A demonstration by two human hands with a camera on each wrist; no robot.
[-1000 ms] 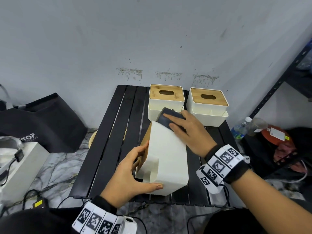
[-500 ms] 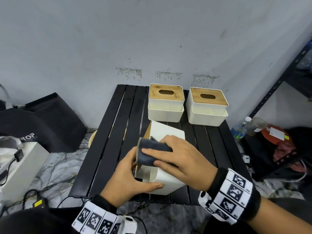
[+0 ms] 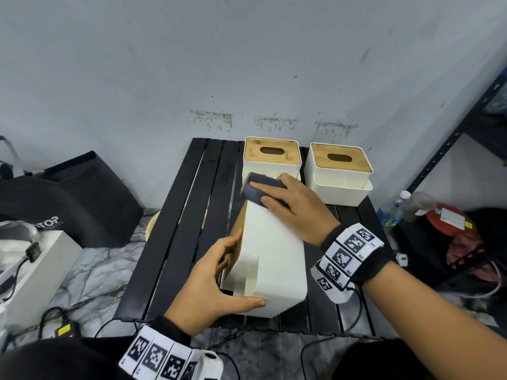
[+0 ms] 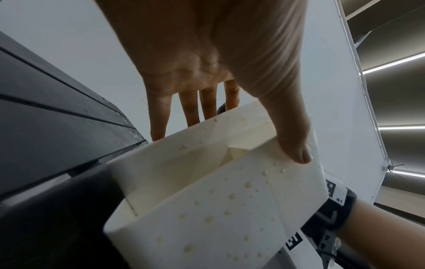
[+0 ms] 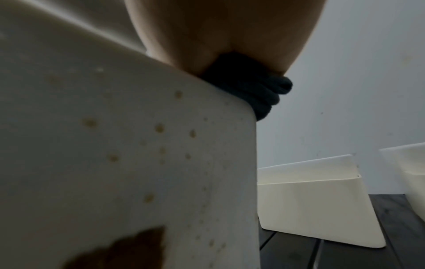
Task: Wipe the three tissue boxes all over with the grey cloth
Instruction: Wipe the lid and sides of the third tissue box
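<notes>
Here the light, stiff, wet-slick box (image 3: 270,259) lies tipped at the table's (image 3: 175,242) near edge; left hand (image 3: 211,283) clamps its end, right hand (image 3: 290,204) presses the cloth (image 3: 253,189) flat, probably fingers straight.

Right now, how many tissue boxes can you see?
3. Two upright tissue boxes stand at the table's back, one left of the other. The tipped tissue box lies in front, under both hands. None seem hidden.

Three tissue boxes: one on its side (image 3: 270,259) lower centre, two upright, (image 3: 271,157) and (image 3: 340,171), upper centre. One grey cloth (image 3: 258,189). Two hands: left hand (image 3: 208,286), right hand (image 3: 296,207). One slatted table (image 3: 181,242). One plastic bottle (image 3: 391,209), right edge.
</notes>
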